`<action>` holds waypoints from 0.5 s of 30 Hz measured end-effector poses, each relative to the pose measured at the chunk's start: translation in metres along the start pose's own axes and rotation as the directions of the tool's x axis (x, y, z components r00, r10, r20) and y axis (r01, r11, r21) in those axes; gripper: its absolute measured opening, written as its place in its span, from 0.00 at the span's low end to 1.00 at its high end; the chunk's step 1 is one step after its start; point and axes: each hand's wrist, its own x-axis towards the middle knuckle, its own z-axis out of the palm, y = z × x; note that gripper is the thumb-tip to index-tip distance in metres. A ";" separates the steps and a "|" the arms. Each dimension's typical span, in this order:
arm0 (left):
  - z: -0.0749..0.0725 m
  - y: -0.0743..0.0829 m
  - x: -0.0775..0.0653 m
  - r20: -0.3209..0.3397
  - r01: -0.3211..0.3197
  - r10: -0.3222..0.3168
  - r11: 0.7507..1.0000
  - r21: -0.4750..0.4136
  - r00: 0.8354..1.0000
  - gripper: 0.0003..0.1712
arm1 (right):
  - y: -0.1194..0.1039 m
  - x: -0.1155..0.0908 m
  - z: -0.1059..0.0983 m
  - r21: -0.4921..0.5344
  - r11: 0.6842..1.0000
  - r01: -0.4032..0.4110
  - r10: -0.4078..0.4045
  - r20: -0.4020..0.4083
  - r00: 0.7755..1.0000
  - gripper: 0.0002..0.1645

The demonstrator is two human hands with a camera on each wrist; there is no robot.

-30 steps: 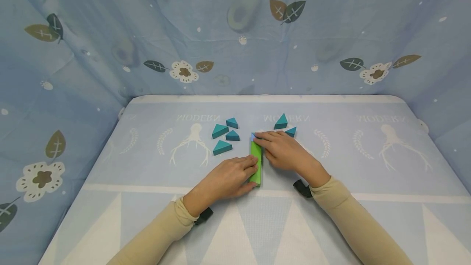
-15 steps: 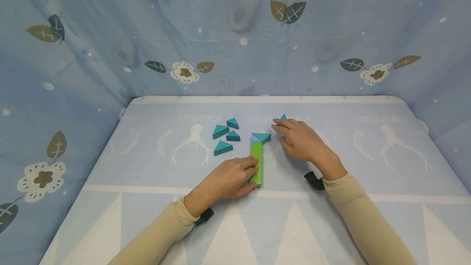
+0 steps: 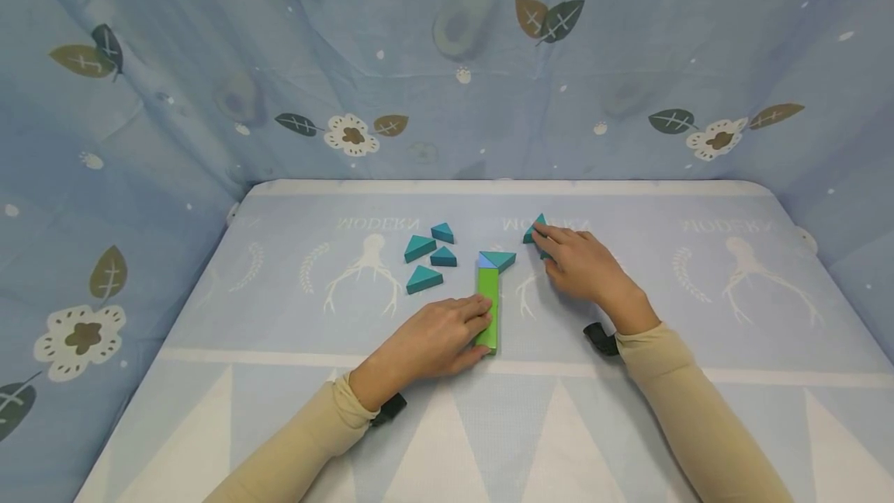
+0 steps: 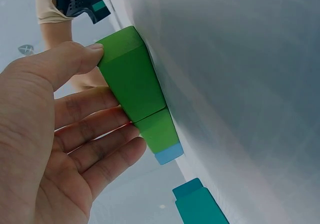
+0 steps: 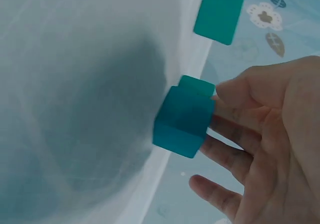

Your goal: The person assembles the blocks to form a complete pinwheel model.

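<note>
My left hand (image 3: 440,336) rests along the left side of a row of two green blocks (image 4: 132,79), its thumb at the near end and fingertips against the side. At the far end of the row sit a small light-blue triangular block (image 3: 486,261) and a teal triangular block (image 3: 499,259) pointing right. My right hand (image 3: 583,266) reaches over two more triangular blocks to the right. One is a teal block (image 3: 532,232) by the index fingertip; the other, a darker teal block (image 5: 182,119), is mostly covered by the hand in the head view, with thumb and fingertips at its side.
Several teal triangular blocks (image 3: 424,279) lie left of the green row. The patterned tablecloth (image 3: 279,410) covers the table, and a blue printed curtain (image 3: 447,99) hangs behind and at both sides. A dark camera mount (image 3: 601,338) sits under the right wrist.
My right hand has left the teal block at the head of the green row and moved right to the two triangular blocks there. The left hand has stayed on the green row.
</note>
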 end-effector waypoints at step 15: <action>0.000 0.000 0.000 0.002 -0.002 0.002 1.000 -0.012 1.000 0.24 | 0.001 -0.010 -0.028 0.060 0.997 -0.045 0.040 0.089 0.995 0.28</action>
